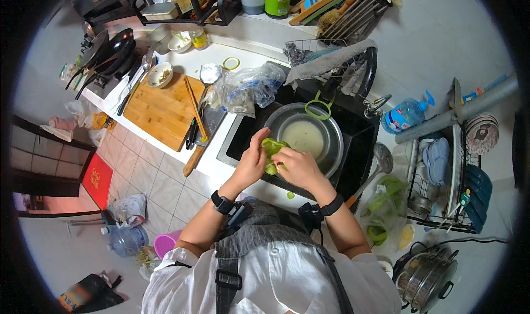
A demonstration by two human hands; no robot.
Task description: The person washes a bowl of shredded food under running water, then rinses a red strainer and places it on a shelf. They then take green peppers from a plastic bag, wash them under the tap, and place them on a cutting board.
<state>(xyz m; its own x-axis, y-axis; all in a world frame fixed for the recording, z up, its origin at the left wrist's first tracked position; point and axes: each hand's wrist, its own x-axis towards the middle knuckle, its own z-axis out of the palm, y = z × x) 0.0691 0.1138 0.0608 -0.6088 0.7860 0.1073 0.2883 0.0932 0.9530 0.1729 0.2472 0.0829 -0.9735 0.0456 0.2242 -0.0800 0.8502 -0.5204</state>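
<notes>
Over the near left rim of a metal basin point(336, 127), my left hand point(251, 160) holds a green bell pepper point(271, 147) against its palm and fingers. My right hand point(301, 167) has its fingers bent onto the lower part of the same pepper. The basin holds cloudy water and sits in a black sink point(360, 148). A small green pepper piece point(290, 195) lies on the counter edge below my hands. A clear bag with more green peppers point(385, 198) is right of my right hand.
Left of the sink are a wooden cutting board point(159, 111), a knife with a wooden handle point(194, 160), chopsticks point(194, 107) and crumpled plastic bags point(252, 86). A ladle point(379, 160) rests at the sink's right edge. A dish rack point(414, 169) stands farther right.
</notes>
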